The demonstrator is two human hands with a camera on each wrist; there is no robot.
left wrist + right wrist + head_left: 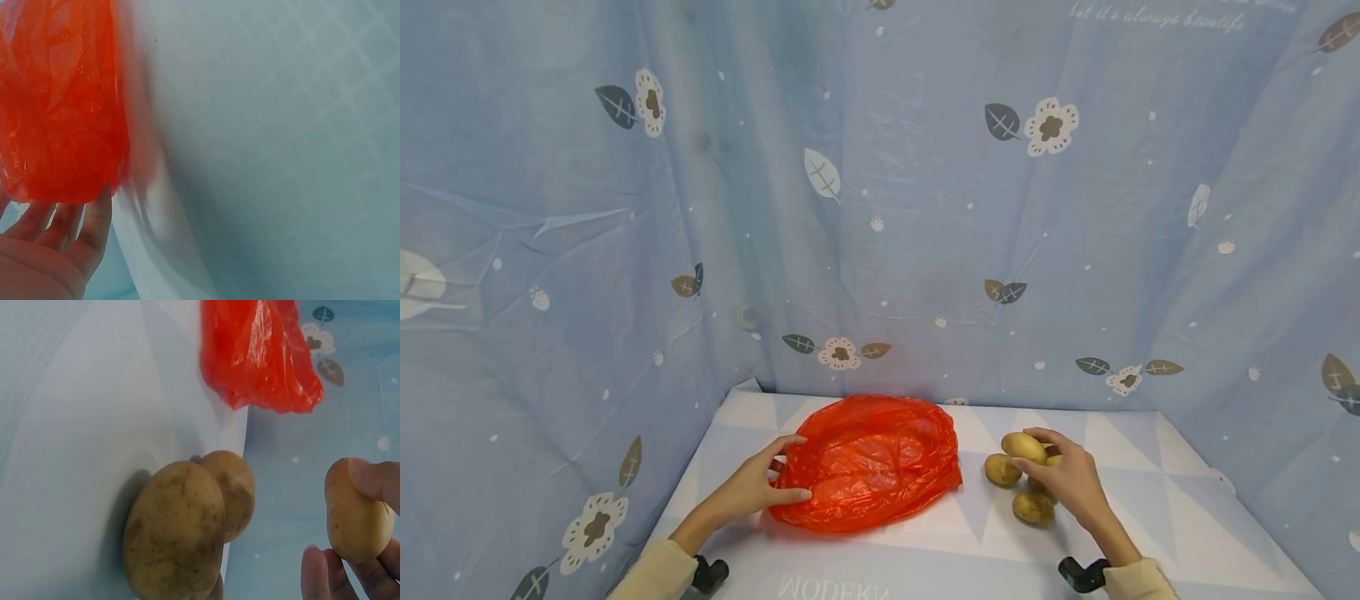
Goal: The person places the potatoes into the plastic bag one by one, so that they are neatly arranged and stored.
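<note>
A crinkled red plastic bag (868,471) lies on the table with its near side bulging toward me. At its left end my left hand (751,486) grips the bag, thumb at the front and fingers toward the back; in the left wrist view the fingertips vanish behind the red plastic (62,119). My right hand (1072,477) pinches a potato (1022,447) between thumb and fingers, raised above the others, as the right wrist view confirms. Beneath and beside that hand sit several potatoes, one to the left (1002,471) and one nearer me (1033,508); others are partly hidden by the hand.
The white and pale blue patterned table (925,558) ends at a blue curtain (925,208) with leaves and flowers, which hangs behind and along both sides. Printed lettering shows at the table's front. The potatoes lie right of the bag.
</note>
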